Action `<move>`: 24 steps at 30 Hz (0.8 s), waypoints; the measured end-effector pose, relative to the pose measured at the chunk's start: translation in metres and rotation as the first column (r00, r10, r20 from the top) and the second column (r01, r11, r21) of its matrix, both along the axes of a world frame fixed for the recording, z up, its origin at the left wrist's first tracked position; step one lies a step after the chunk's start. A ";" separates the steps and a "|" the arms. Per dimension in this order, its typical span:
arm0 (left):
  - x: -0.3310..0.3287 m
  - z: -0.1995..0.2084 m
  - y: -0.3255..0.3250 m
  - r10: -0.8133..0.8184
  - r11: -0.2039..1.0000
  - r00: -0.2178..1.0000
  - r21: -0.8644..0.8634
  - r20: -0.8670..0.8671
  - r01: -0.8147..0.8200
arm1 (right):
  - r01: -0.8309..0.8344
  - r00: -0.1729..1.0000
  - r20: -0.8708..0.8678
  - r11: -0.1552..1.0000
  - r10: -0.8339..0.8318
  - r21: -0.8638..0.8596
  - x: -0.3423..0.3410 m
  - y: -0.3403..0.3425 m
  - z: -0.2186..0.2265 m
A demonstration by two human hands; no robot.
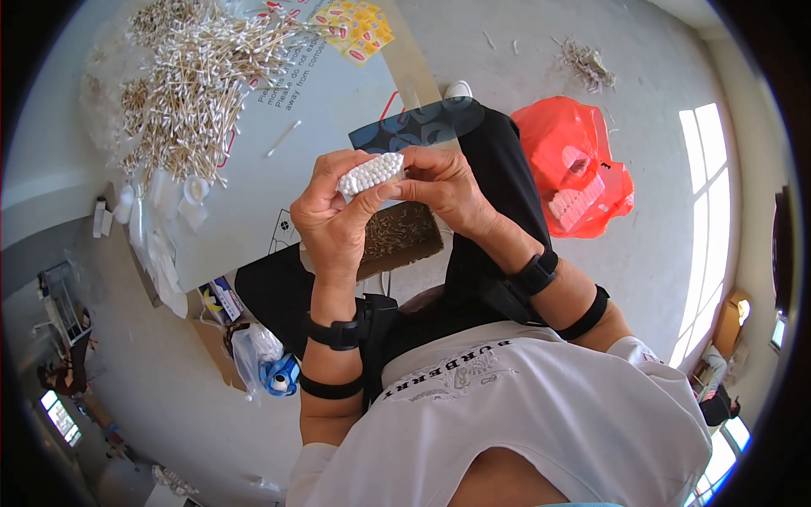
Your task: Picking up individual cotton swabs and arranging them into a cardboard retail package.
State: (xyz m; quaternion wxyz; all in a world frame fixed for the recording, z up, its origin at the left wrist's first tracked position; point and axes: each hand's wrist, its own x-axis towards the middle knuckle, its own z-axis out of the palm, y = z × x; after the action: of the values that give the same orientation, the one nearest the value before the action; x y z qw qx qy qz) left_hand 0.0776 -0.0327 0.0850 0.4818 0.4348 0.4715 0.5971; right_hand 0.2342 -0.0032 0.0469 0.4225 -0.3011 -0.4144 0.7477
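Cotton swabs (382, 170) make one bundle (368, 177), grasped between one left hand (331, 201) and one right hand (446, 188).

Watching through the head camera, I see the left hand (331, 207) and right hand (446, 182) together holding a bundle of cotton swabs (370, 175), white tips toward me. Taking that bundle as the clock's centre, I find a big heap of swabs (190, 93) at ten o'clock, yellow packets (353, 34) at twelve, a red bag (545, 127) at three and a brown box (412, 254) at five.
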 end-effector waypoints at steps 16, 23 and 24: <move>-0.002 -0.002 0.006 -0.046 0.987 0.982 0.145 -0.183 0.074 | 0.048 0.989 0.133 0.988 -0.068 0.150 -0.002 -0.005 0.005; -0.002 -0.004 0.005 -0.060 0.976 0.964 0.185 -0.259 0.110 | 0.071 0.979 0.169 0.964 -0.117 0.258 -0.002 -0.004 0.002; -0.002 -0.004 0.005 -0.062 0.976 0.961 0.185 -0.268 0.115 | 0.073 0.979 0.168 0.964 -0.119 0.255 -0.002 -0.004 0.002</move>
State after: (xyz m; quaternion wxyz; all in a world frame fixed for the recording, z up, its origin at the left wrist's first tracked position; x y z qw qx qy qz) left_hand 0.0755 -0.0273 0.0814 0.3959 0.5763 0.4489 0.5565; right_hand 0.2320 -0.0077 0.0484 0.4531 -0.3327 -0.5262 0.6381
